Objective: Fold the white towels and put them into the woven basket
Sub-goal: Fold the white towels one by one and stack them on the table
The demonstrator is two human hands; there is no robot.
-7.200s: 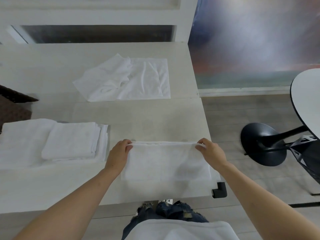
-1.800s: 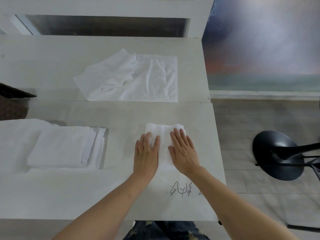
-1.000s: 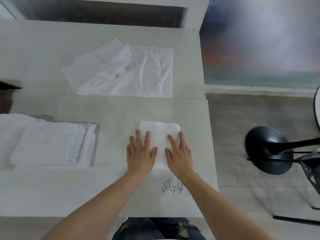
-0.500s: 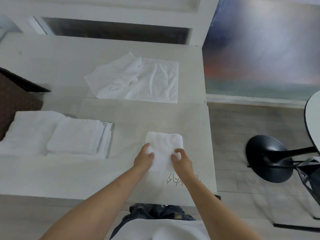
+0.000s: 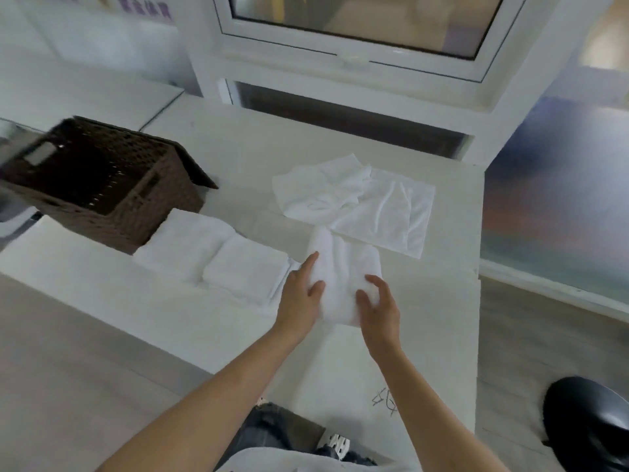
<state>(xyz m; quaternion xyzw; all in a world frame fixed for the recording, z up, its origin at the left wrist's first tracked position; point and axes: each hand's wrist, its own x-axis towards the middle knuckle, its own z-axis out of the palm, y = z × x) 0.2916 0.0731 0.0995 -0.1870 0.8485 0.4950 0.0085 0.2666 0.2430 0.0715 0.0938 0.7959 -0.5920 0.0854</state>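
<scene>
a pale counter (image 5: 425, 335) carries a dark woven basket (image 5: 112, 199) at far left, a stack of folded white towels (image 5: 221, 260) just beside it, and an unfolded towel (image 5: 357, 206) further back. the left hand (image 5: 299, 301) and right hand (image 5: 377, 308) each grasp a side of a folded towel (image 5: 343, 264). judgement: keep an even grip on both sides so the folds hold while it is carried to the basket.

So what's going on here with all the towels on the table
A person is folding white towels. Both hands, left hand and right hand, hold a small folded towel over the table. A stack of folded towels sits beside the woven basket, which looks empty from here. One unfolded towel lies spread farther back, not yet done.
</scene>
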